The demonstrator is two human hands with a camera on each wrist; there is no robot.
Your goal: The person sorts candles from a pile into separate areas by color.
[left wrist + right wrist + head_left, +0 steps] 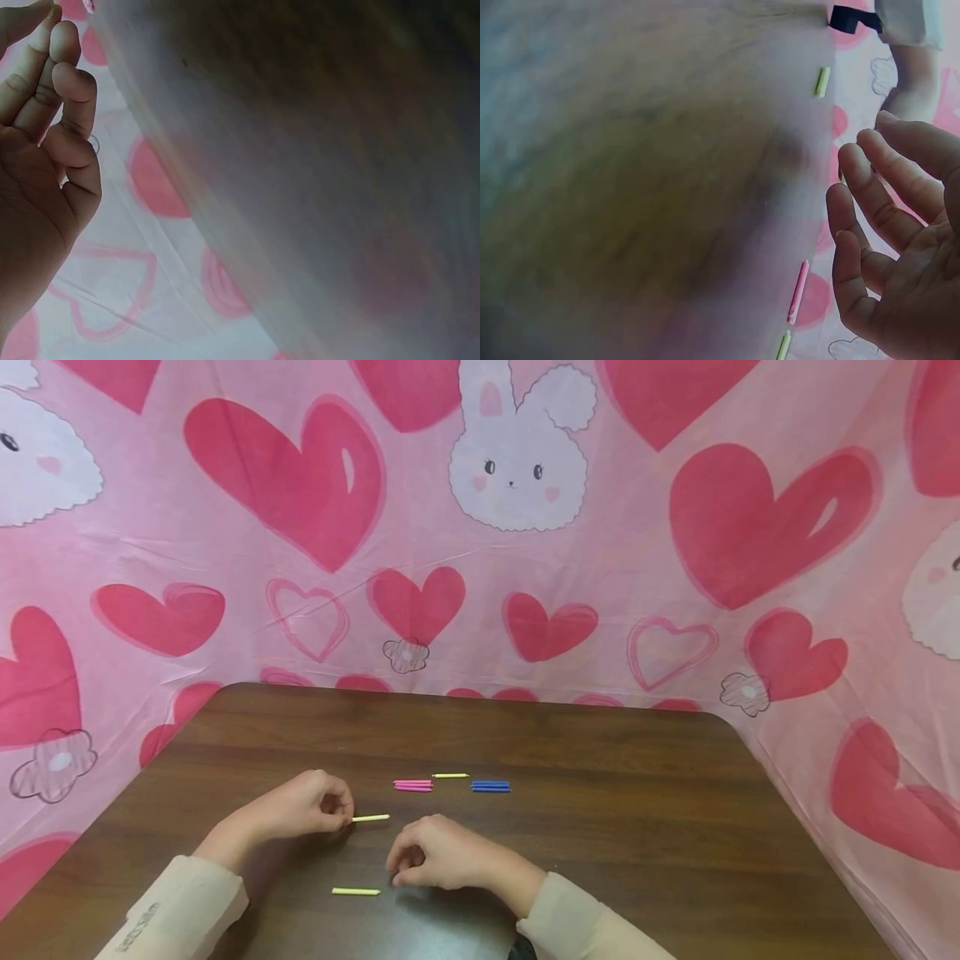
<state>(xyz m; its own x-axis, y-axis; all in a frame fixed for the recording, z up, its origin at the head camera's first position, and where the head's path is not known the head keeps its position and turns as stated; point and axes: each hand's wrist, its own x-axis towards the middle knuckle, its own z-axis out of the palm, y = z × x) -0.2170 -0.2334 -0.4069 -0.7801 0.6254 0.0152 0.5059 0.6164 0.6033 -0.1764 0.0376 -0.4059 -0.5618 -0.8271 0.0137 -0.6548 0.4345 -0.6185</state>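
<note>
My left hand (311, 803) pinches one end of a thin yellow candle (371, 818) between thumb and fingertips, low over the table. In the left wrist view, the thumb and fingertips of that hand (52, 127) meet at the upper left corner, and the candle is out of sight. Across from it, my right hand (442, 856) hovers with loosely bent fingers and nothing in them; in the right wrist view its fingers (862, 169) are spread. Another yellow candle (356, 892) lies just left of the right fingertips.
Farther back on the brown wooden table (637, 827) lie several pink candles (413, 786) side by side, a single yellow candle (451, 776), and several blue candles (491, 787) in a group. A pink cloth (480, 552) with hearts and rabbits hangs behind the table.
</note>
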